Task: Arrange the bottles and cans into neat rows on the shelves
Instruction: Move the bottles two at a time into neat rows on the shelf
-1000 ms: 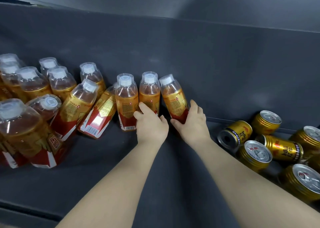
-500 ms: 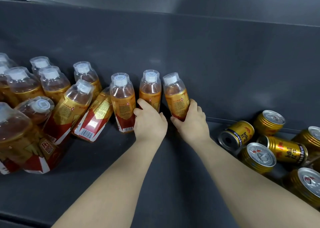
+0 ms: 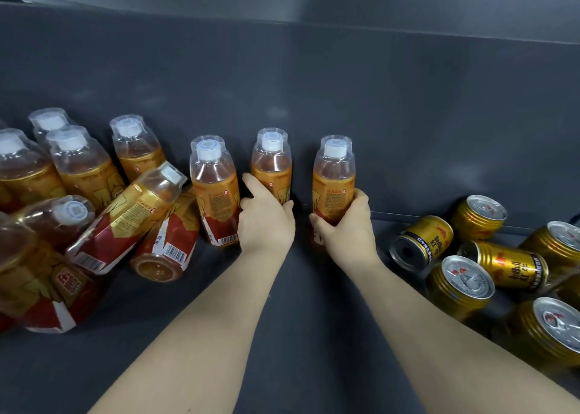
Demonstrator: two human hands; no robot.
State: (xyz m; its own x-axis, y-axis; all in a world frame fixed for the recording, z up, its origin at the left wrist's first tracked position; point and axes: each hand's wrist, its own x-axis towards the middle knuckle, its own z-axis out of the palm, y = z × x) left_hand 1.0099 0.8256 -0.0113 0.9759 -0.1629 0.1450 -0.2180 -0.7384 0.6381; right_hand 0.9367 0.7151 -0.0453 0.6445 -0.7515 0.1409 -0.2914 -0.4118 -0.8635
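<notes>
The left forearm (image 3: 194,329) and right forearm (image 3: 445,329), entering from the frame's lower edge, are bare, with no sleeve showing; the left hand (image 3: 266,222) and right hand (image 3: 345,228) are bare too.

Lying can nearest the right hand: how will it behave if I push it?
The can lies on its side, so it will likely roll when pushed. Its smooth metal wall may be slippery. The upright can close beside it would probably stop a roll that way.
</notes>
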